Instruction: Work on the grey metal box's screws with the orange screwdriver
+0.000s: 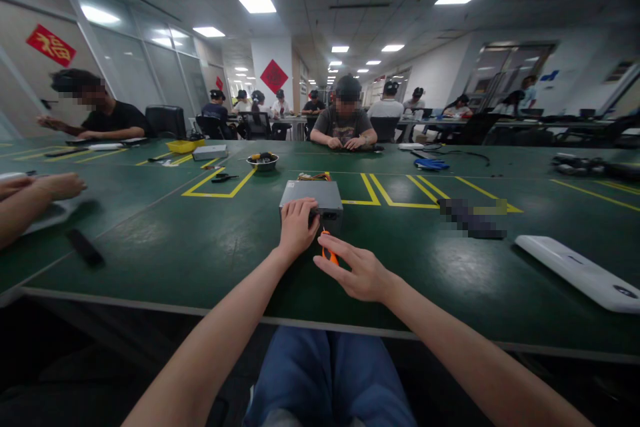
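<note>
A grey metal computer power supply sits on the green table in front of me, its socket side facing me and a bundle of wires at its far side. My left hand is wrapped over its near left part, fingers on the top and front. An orange-handled screwdriver is between the thumb and fingers of my right hand. The thin shaft points up at the near face of the power supply, below the socket. Whether the tip touches a screw is too small to tell.
A metal bowl with tools, a yellow tray and a white box stand further back. To the right lie a dark blurred object and a white casing. Another person's hands are at the left; people sit opposite.
</note>
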Demonstrator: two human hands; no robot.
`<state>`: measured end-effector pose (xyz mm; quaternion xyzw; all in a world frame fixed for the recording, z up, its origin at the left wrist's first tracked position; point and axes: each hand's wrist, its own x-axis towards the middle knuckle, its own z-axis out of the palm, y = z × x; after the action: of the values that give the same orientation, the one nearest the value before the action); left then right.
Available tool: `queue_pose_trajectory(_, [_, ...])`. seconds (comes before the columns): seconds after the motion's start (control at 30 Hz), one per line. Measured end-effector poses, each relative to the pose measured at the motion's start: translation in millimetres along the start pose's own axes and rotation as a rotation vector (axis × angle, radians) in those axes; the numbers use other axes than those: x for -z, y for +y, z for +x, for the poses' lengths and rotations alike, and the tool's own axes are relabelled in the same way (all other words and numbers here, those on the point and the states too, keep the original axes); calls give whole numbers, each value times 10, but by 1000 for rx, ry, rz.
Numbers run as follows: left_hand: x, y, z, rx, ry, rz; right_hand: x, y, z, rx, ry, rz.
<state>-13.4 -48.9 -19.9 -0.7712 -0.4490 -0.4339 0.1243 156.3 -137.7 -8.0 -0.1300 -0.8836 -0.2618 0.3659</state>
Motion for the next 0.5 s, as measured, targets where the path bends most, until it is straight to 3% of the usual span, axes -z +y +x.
queue_pose_trajectory(0.2, [8, 16, 6, 10, -4, 6, -10, 8, 26, 19, 111, -30])
queue_pose_trajectory(0.5, [9, 10, 4, 12, -8, 6, 34, -5, 39, 26, 4, -19])
